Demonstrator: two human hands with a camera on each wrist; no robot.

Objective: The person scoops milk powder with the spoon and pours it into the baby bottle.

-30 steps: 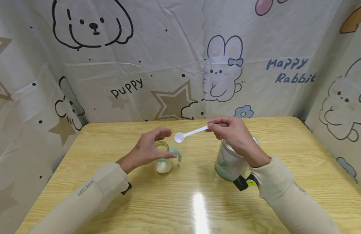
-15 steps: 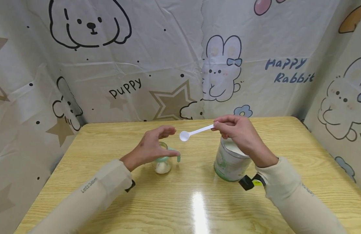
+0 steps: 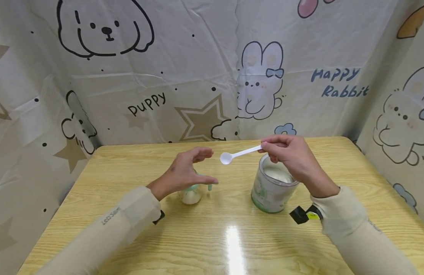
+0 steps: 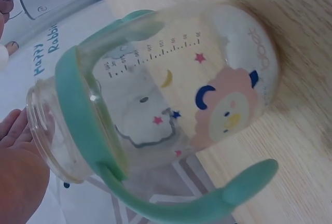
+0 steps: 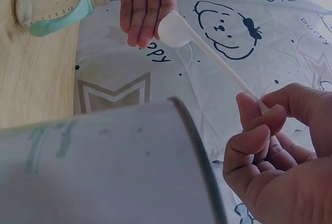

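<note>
A white measuring scoop (image 3: 226,158) is pinched by its handle's end between the thumb and fingers of my right hand (image 3: 289,156). Its bowl hangs in the air between both hands, close to the left fingertips. My left hand (image 3: 184,170) is held above the baby bottle with fingers and thumb spread apart, holding nothing. The clear bottle (image 4: 171,89) has green handles, an uncovered neck and whitish powder at its bottom; in the head view the left hand partly hides it. Below my right hand stands an uncovered can (image 3: 270,193) of pale powder.
Both containers stand on a light wooden table (image 3: 212,236). Behind it hangs a patterned cloth (image 3: 205,76) with cartoon animals, which also runs along both sides.
Both hands have moved right, the scoop travelling with the right hand towards the can. The left hand now covers more of the bottle in the head view. Bottle and can stay put.
</note>
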